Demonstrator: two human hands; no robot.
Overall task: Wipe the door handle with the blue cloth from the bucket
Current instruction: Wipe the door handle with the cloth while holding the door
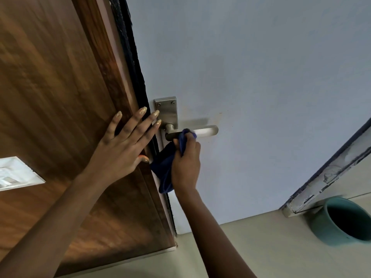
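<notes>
While right hand [186, 157] grips blue cloth [163, 169], fingers closed round bunched fabric, cloth top presses on door handle [204, 130] lever near its pivot; rest of cloth hangs below handle. Left hand [122, 143] lies flat and spread, holding nothing, on brown wooden panel [60, 97] just left of handle, fingertips reaching handle's backplate [166, 113]. Teal bucket [329, 227] stands on floor, well below and right of handle.

Cloth [163, 167] in my grip: dark blue. Handle [204, 131] above it: brushed silver. Door [261, 77]: pale blue. Frame [50, 77] left: brown woodgrain. Bucket [341, 221]: teal.
</notes>
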